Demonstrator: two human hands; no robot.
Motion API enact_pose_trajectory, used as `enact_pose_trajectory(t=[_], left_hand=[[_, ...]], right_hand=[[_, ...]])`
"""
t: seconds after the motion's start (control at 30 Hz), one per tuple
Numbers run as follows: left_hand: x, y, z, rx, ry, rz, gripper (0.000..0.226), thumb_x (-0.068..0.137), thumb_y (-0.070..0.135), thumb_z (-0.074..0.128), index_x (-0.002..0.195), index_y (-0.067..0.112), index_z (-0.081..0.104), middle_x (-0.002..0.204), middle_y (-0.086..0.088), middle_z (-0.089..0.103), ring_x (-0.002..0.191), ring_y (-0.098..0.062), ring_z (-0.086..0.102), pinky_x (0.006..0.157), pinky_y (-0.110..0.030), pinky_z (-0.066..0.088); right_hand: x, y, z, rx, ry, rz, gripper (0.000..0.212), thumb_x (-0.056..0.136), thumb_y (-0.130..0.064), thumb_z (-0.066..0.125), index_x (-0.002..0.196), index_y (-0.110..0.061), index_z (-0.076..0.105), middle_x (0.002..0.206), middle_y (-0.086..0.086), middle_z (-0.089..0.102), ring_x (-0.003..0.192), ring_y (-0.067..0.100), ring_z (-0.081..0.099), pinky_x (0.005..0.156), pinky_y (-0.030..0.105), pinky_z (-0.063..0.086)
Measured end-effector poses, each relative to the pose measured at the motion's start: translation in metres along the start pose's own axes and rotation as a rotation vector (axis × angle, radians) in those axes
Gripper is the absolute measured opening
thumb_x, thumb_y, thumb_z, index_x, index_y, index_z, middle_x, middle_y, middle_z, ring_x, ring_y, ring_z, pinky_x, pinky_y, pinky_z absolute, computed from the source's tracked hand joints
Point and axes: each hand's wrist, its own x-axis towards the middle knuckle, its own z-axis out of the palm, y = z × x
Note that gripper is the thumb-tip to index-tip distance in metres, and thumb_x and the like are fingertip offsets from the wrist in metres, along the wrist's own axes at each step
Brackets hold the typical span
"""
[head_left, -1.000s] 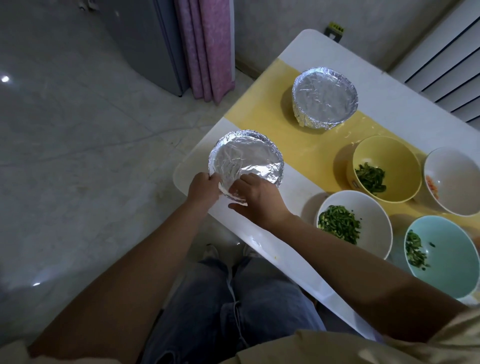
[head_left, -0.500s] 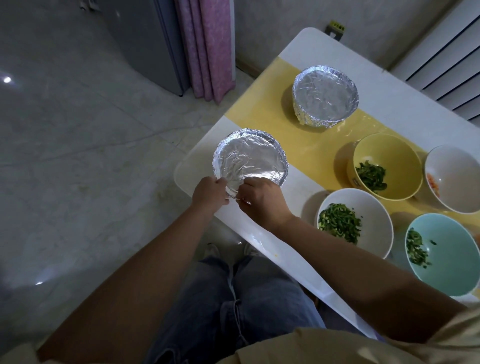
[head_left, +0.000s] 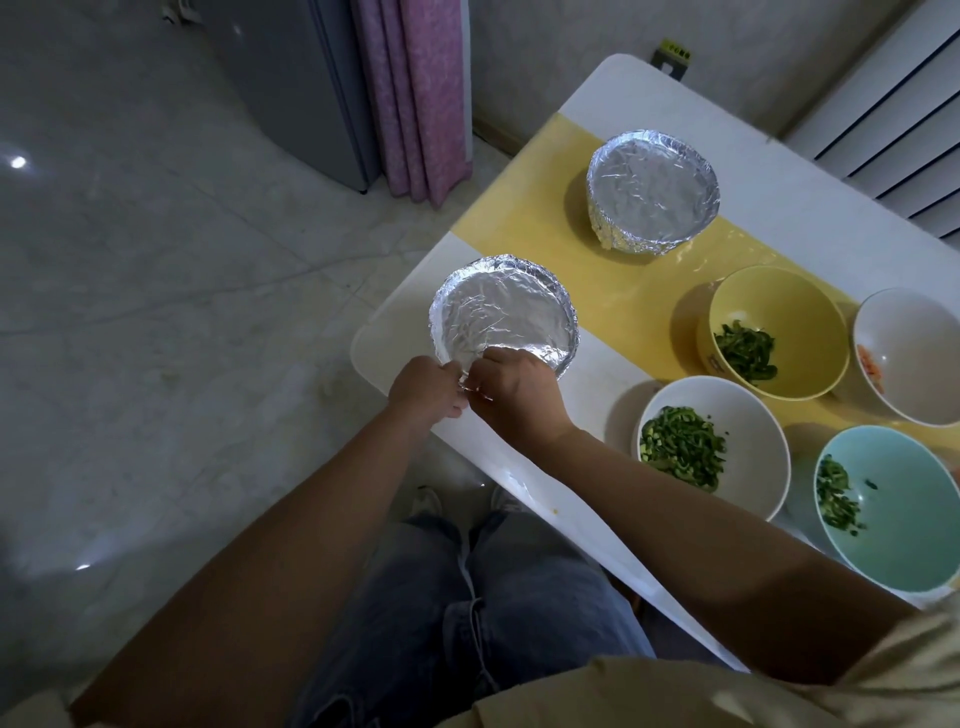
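The left grip (head_left: 423, 387) and right grip (head_left: 514, 395) are pinching the near edge of the foil (head_left: 504, 317); being thin, it is probably tearing easily.

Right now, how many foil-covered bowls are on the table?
2. Near bowl at the corner, left hand and right hand pinching its foil; far bowl behind, on the yellow strip.

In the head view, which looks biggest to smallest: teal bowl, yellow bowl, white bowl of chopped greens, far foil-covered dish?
1. teal bowl, though nearest the camera and cut off.
2. yellow bowl and white bowl of chopped greens: look alike.
3. far foil-covered dish, though farthest away, so unsure.
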Motion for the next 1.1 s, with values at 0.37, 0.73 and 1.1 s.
enact_pose_trajectory(t=[0.37,0.73,1.1], left_hand=[[0.012,0.007,-0.022,0.126,0.075,0.054,0.02,0.099,0.016,0.041,0.084,0.004,0.046,0.077,-0.017,0.058,0.049,-0.02,0.057,0.035,-0.011,0.028],[0.009,0.0,-0.007,0.052,0.069,0.023,0.032,0.098,0.026,0.046,0.103,-0.004,0.058,0.076,-0.013,0.069,0.062,-0.026,0.069,0.054,-0.024,0.045],[0.01,0.002,-0.011,0.378,0.232,0.202,0.035,0.095,0.025,0.051,0.089,-0.005,0.067,0.085,-0.019,0.072,0.081,-0.034,0.069,0.069,-0.036,0.052]], right_hand=[[-0.016,0.04,-0.018,0.007,-0.135,-0.182,0.017,0.072,-0.017,0.08,0.083,-0.013,0.067,0.082,0.003,0.062,0.078,0.028,0.06,0.066,0.032,0.044],[-0.003,0.018,-0.004,0.05,-0.053,-0.163,0.013,0.072,0.0,0.066,0.064,-0.011,0.065,0.064,0.004,0.056,0.059,0.027,0.056,0.053,0.026,0.042],[-0.005,-0.001,0.007,0.123,0.071,0.012,0.018,0.058,0.002,0.079,0.059,-0.011,0.067,0.06,0.004,0.059,0.052,0.028,0.059,0.049,0.022,0.043]])
